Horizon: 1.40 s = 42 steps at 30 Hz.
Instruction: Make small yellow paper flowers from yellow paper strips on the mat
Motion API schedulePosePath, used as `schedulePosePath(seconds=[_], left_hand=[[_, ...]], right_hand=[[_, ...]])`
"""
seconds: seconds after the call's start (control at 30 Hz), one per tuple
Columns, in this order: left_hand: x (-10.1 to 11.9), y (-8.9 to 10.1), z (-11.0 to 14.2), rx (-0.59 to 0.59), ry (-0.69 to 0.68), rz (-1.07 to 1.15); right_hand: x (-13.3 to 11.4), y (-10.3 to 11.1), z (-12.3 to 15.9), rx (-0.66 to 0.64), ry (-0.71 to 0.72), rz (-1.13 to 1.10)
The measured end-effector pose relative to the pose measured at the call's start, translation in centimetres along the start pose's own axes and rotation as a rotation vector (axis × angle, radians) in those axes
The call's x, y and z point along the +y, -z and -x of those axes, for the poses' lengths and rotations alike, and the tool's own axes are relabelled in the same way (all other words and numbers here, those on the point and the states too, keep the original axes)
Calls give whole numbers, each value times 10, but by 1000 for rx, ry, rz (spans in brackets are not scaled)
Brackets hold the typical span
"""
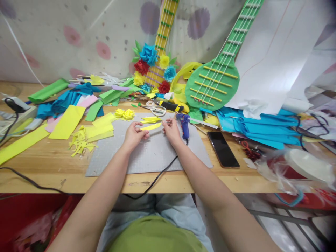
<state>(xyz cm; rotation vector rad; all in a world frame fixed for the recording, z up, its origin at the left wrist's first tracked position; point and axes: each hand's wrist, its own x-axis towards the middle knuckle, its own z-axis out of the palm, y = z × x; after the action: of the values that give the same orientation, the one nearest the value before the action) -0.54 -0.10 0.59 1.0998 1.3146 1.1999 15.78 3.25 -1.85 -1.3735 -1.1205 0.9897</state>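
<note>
Over the grey cutting mat [154, 157], my left hand [134, 135] pinches one end of a narrow yellow crepe paper strip [152, 126]. My right hand [172, 130] is closed at the strip's other end, with what looks like a thin stick [166, 121] between its fingertips; its exact kind is too small to tell. More yellow paper pieces [151, 119] lie on the mat just beyond the strip. A blue glue gun [184, 126] rests right beside my right hand. Two yellow paper flowers [125, 114] sit at the mat's far left edge.
White-handled scissors [158, 111] and a yellow-black cutter [172, 106] lie behind the mat. A phone [223, 148] is at right. Yellow paper sheets [67, 122] and shreds [82, 140] cover the left. Green [212, 85] and yellow [162, 38] paper instruments lean behind. A black cord [162, 172] crosses the mat.
</note>
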Motion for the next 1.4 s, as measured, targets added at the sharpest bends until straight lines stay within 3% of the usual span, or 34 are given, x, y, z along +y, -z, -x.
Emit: schedulePosePath(seconds=[0.17,0.27,0.4,0.47,0.57,0.7,0.97,1.1,1.23,1.4], left_hand=[[-2,-2,-18,33,-24,-73],[5,-4,-35,43,-49,-248],[17,-4,-48,256,-128,-706],[17,-1,-46,357,-158,-814],[12,8,-38,397,-200,-883],[11,34,-30,338,-229,-965],[36,116,-35,142,-219,-1196],[40,147,-36,39,-160,-1310],[40,162,-30,21,-141,-1351],[39,159,-25,-62,-218,-1379]], right_hand=[[0,0,0,-3,20,54],[1,0,0,-6,29,65],[-1,0,0,-3,19,64],[-3,1,2,-4,10,61],[-5,0,3,-15,13,57],[-2,-1,2,-48,56,71],[3,1,1,-67,113,173],[0,2,3,-74,132,207],[-2,2,5,-84,151,213],[-1,2,4,-87,150,234]])
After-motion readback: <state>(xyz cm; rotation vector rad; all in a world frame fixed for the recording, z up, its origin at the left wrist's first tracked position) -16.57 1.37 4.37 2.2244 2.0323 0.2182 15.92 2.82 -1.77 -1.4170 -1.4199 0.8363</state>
